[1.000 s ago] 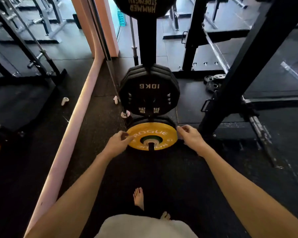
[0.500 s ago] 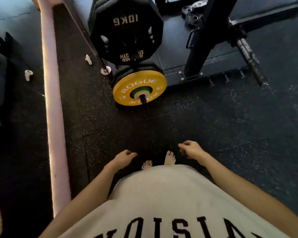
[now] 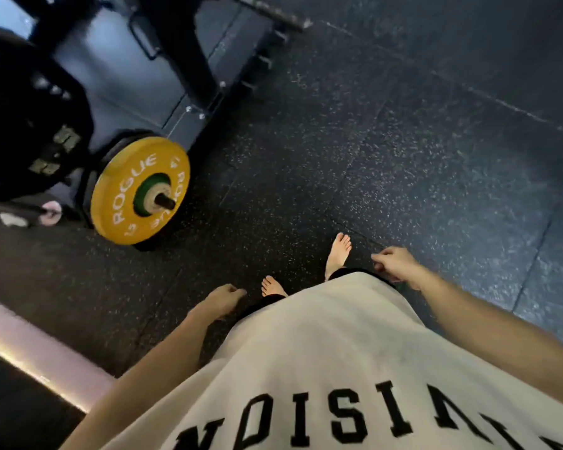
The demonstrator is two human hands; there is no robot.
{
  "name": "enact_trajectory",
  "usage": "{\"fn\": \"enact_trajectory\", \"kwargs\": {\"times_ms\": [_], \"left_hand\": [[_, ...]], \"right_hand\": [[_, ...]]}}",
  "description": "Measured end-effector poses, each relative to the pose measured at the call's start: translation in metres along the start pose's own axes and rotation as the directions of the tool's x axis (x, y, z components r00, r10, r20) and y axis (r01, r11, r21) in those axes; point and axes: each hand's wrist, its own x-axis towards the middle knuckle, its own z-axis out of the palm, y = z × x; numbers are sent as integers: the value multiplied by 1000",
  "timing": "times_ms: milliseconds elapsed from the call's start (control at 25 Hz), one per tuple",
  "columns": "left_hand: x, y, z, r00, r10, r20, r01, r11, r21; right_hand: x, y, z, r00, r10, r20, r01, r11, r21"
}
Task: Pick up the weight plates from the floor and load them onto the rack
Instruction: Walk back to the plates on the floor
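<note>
Black speckled rubber floor (image 3: pixel 403 141) fills most of the view. At upper left, a large black plate (image 3: pixel 23 125) hangs on the dark rack (image 3: pixel 189 60). Just below it, at middle left, the yellow plate (image 3: pixel 139 190) sits on a low peg of the rack, near the floor. Lower in the middle, the left hand (image 3: pixel 220 302) hangs loose and holds nothing. Right of the bare feet, the right hand (image 3: pixel 398 264) is also loosely curled and holds nothing.
</note>
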Motion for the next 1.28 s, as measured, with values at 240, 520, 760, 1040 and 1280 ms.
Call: {"fn": "enact_trajectory", "kwargs": {"times_ms": [240, 520, 760, 1040, 1280], "left_hand": [[20, 163, 0, 996, 83, -8, -80, 980, 184], [19, 392, 52, 935, 353, -35, -318, 878, 358], [42, 520, 54, 915, 402, -39, -375, 881, 289], [112, 684, 10, 942, 336, -10, -319, 903, 289], [149, 871, -59, 929, 368, 35, -359, 876, 323]], "right_hand": [[25, 78, -70, 988, 154, -32, -142, 960, 241], [72, 117, -188, 983, 183, -14, -166, 919, 357], [142, 93, -286, 976, 217, 32, -213, 903, 372], [242, 6, -430, 971, 236, 32, -230, 895, 383], [334, -101, -577, 978, 163, -133, -82, 879, 471]]}}
